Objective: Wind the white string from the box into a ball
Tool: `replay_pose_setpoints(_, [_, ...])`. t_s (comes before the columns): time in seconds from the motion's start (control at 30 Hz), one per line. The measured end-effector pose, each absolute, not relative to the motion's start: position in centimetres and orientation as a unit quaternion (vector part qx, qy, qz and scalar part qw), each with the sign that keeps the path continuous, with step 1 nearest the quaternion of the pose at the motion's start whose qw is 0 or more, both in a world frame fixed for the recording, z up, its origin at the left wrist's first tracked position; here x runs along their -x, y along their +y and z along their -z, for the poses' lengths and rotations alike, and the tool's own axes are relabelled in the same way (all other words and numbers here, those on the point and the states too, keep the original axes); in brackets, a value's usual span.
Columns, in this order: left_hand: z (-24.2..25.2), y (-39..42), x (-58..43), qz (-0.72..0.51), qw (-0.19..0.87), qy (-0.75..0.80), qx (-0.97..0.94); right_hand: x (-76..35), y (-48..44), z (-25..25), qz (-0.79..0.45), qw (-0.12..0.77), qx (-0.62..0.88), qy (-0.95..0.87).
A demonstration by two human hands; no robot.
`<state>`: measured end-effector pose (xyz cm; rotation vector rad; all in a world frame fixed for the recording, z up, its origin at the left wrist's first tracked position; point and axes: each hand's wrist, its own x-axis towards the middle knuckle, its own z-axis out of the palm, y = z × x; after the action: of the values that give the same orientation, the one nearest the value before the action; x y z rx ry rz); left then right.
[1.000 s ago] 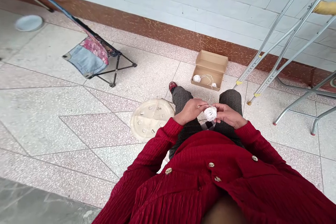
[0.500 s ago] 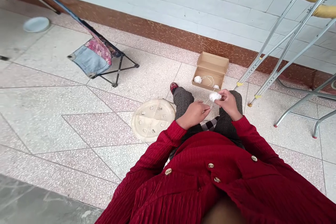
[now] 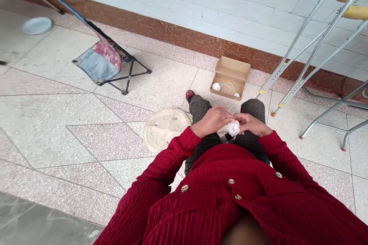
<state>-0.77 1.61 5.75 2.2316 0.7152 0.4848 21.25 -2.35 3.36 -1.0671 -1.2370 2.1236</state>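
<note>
A small ball of white yarn is between my hands, above my lap. My right hand is closed on it from the right side. My left hand meets it from the left, fingers bent and pressed together at the yarn; its fingertips are partly hidden, and the strand they pinch is hard to make out. In front of my knees an open cardboard box holds a larger white yarn ball, a smaller one and a loose strand between them.
A round, cream-coloured lid-like disc lies on the floor by my left leg. Further left stand a folding chair and a pale basin. Metal crutches lean at the right, near a metal-legged frame.
Both hands have drawn closer to my body and come together. The yarn ball has moved down and now sits between them, where before the left hand held a strand apart from it.
</note>
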Motion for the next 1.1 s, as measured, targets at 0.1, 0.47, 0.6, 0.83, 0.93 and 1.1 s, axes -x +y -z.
replay_pose_setpoints(0.1, [-5.1, 2.0, 1.1, -0.221, 0.418, 0.328, -0.818, -21.4, -3.3, -4.8, -0.787, 0.315, 0.382, -0.367])
replay_pose_setpoints(0.47, [-3.2, -0.6, 0.6, -0.178, 0.378, 0.333, -0.845, -22.1, 2.1, -4.4, -0.449, 0.485, 0.61, -0.437])
replay_pose_setpoints(0.6, [-5.1, 1.2, 1.8, -0.225, 0.306, 0.345, -0.858, -21.2, 0.5, -1.9, -0.464, 0.34, 0.61, -0.545])
replay_pose_setpoints(0.83, [-4.4, 2.6, 2.0, -0.226, 0.446, 0.362, -0.787, -20.0, -2.7, -3.4, -0.755, 0.281, 0.413, -0.425])
replay_pose_setpoints(0.93, [-3.8, 1.7, 1.2, -0.227, 0.521, 0.371, -0.735, -20.6, -2.4, -5.7, -0.755, 0.363, 0.417, -0.352])
replay_pose_setpoints(1.1, [-3.0, 0.0, 0.9, -0.219, 0.57, 0.36, -0.705, -21.3, -0.3, -7.4, -0.67, 0.518, 0.459, -0.268])
